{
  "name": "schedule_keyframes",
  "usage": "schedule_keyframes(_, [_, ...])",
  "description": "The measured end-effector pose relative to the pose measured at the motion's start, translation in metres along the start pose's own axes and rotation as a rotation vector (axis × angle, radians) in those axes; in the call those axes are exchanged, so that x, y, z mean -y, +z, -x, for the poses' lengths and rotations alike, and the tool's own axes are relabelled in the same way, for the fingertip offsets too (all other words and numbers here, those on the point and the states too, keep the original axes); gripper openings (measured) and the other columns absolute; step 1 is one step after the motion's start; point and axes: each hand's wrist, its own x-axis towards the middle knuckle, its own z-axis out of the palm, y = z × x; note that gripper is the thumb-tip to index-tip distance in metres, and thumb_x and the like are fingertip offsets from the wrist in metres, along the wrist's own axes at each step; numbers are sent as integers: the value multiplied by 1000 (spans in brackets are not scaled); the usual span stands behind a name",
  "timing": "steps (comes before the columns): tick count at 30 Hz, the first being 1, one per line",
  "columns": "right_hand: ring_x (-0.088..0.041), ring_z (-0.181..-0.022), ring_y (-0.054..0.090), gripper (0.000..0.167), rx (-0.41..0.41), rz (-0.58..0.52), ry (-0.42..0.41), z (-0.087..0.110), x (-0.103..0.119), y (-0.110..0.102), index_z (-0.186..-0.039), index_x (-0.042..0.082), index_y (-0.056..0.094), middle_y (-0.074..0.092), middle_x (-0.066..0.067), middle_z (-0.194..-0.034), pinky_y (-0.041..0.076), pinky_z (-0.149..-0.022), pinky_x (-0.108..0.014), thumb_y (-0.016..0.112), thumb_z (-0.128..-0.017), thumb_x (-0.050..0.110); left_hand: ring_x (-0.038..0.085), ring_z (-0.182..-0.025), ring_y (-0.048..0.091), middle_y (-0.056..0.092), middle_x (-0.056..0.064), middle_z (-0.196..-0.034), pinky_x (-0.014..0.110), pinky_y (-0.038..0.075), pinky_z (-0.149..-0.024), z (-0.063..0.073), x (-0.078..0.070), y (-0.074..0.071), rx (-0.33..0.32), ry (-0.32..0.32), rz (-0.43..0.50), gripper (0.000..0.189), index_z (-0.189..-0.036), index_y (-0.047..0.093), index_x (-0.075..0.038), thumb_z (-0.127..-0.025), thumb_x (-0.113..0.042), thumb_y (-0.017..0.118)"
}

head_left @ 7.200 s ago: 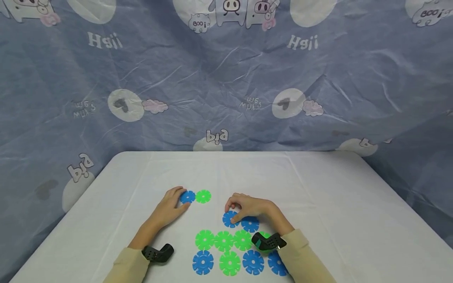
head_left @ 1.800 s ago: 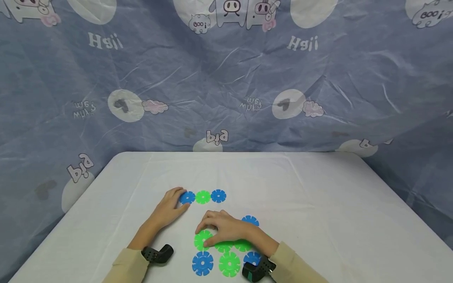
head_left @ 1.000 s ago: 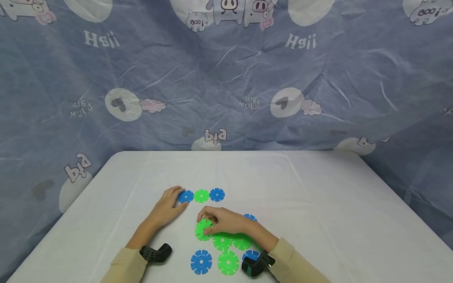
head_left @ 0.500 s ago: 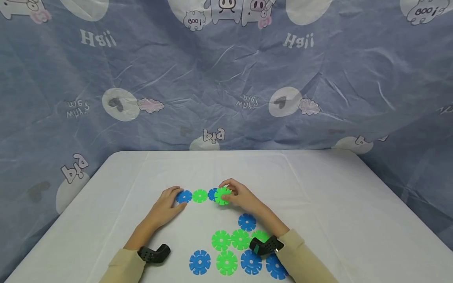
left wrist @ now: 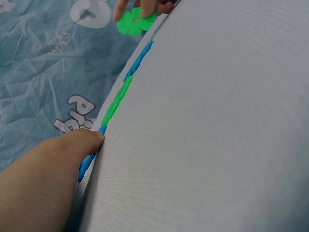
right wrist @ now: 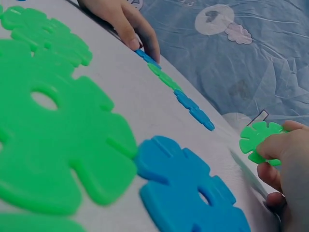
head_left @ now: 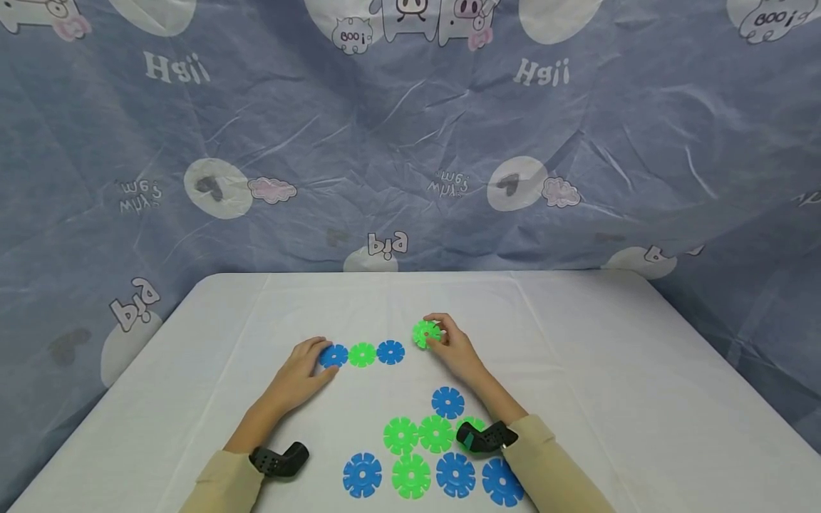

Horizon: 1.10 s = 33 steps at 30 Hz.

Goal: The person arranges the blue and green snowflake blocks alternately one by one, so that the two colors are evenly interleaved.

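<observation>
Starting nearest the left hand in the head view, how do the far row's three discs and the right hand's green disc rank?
1. Left-end blue disc, touched by the left hand.
2. Middle green disc, next along.
3. Right-end blue disc.
4. Held green disc, in the right hand.

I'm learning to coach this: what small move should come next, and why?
Probably lower the green disc beside the right-end blue disc of the three-disc row: the right hand holds it above the table, and blue, green, blue suggests green next.

white table (head_left: 596, 377) | blue curtain (head_left: 359, 135) behind | printed pigs (head_left: 412, 27), pink clouds (head_left: 273, 190)
</observation>
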Motion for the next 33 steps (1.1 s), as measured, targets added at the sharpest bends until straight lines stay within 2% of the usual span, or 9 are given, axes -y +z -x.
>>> schedule_keyframes(5, [-14,-64,44,45,-7,47,2,1,0,2,-126,20,47,50,-15,-116,38,-54,-24,56,-84,4,35,-129,34,40,18,-137,55,32,-102,-2,1,0,4,0,-8,57,-131,45,-3,-86,-37,56])
schedule_keyframes(13, [-14,-67,43,47,-20,100,-9,-1,-3,3,-126,17,47,52,-12,-110,38,-55,-23,58,-82,3,36,-129,34,40,18,-137,55,32,-102,-2,0,0,9,-1,2,58,-131,44,-3,-85,-37,57])
schedule_keyframes(16, [-13,-67,43,46,-3,119,-3,-1,-3,4,-125,16,47,54,-9,-100,37,-56,-23,59,-82,5,36,-129,34,40,18,-137,55,32,-102,-2,0,0,6,2,1,58,-131,45,-3,-85,-37,57])
schedule_keyframes(20, [-14,-68,44,44,12,219,-19,-1,-3,5,-123,11,50,53,-5,-84,37,-61,-26,62,-80,11,35,-129,34,41,18,-136,55,32,-103,-1,0,0,6,-2,-2,58,-130,45,-2,-85,-37,57])
schedule_keyframes(23, [-18,-84,50,44,8,320,-46,0,-3,6,-120,9,53,56,-5,-93,41,-78,-35,63,-78,16,35,-129,34,40,18,-137,55,32,-103,-1,0,0,8,-3,-9,58,-131,45,-3,-86,-37,57])
schedule_keyframes(26, [-23,-103,48,43,18,394,-55,1,-3,7,-118,10,56,55,-7,-109,35,-93,-44,63,-78,22,35,-129,34,40,18,-137,55,32,-103,-1,0,0,8,-5,-7,58,-131,45,-3,-86,-37,56])
schedule_keyframes(33, [-25,-109,43,38,44,454,-52,1,-4,7,-115,13,59,50,-8,-114,32,-96,-46,59,-79,26,36,-129,33,40,18,-137,56,32,-102,0,1,0,9,-2,-5,58,-131,44,-3,-86,-37,57])
